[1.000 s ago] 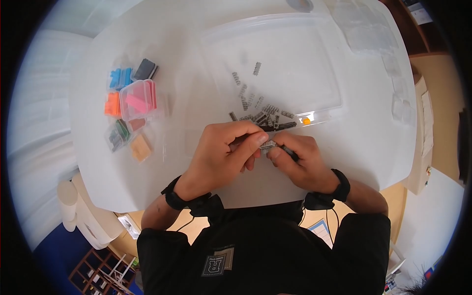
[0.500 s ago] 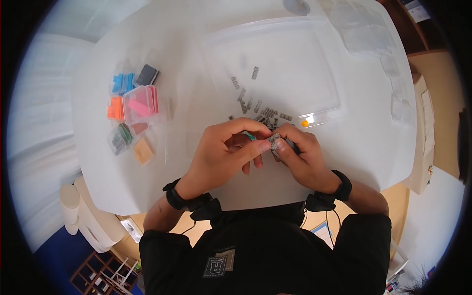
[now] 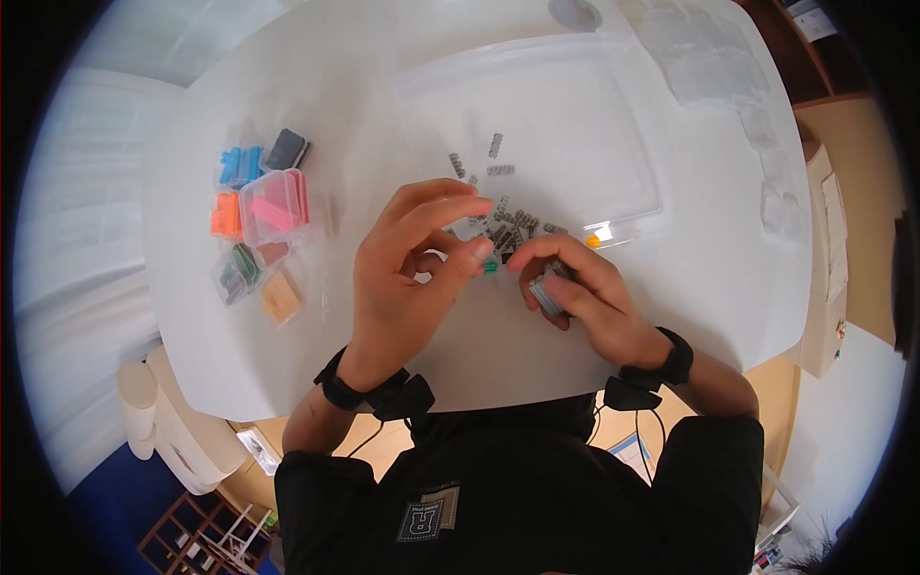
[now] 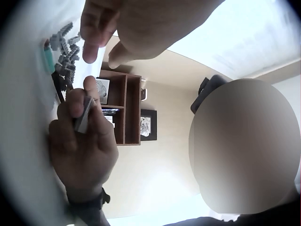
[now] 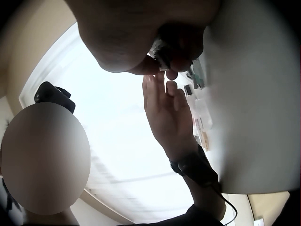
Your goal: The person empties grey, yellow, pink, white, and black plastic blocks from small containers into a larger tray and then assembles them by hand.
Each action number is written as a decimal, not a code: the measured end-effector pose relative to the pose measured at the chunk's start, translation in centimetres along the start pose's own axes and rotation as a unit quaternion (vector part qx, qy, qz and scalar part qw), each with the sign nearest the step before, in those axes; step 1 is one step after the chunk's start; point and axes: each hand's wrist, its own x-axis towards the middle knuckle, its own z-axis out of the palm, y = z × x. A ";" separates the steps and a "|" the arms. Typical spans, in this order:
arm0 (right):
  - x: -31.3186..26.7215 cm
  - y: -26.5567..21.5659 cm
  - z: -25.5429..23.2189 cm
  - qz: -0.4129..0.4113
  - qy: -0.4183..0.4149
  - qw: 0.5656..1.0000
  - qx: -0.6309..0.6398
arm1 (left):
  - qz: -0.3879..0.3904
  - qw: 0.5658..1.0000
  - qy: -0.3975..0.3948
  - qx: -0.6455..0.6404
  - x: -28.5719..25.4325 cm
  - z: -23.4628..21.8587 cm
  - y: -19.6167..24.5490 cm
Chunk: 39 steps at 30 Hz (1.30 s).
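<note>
My left hand hovers left of a pile of small grey ridged pieces, fingers loosely bent and thumb apart, with nothing visible between them. In the left wrist view those fingers hang above the heap of pieces. A grey block-like thing is gripped by my right hand, lower right of the pile; the left wrist view shows it pinched between thumb and fingers. By my left fingertips lies a teal item. One grey piece lies apart, above the pile.
Small clear boxes with blue, orange, pink and green parts stand at the left. Behind the pile is a large clear tray, near a small yellow item. Clear containers sit at the back right.
My hands have parted: the left has moved up and left and let go of the grey thing, the right slightly down with it. A grey piece now lies above the pile where none was visible.
</note>
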 end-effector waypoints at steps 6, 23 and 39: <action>0.4 1.4 1.2 -0.081 0.030 0.996 0.003 | 0.038 0.986 -0.139 0.087 -0.4 -0.1 -0.8; 0.3 1.1 0.6 -0.137 0.042 0.974 -0.174 | -0.007 0.985 -0.169 0.036 -0.4 -0.1 -0.9; 0.2 0.9 0.7 -0.087 0.072 0.988 -0.104 | -0.032 0.989 -0.145 0.014 -0.2 -0.5 -1.4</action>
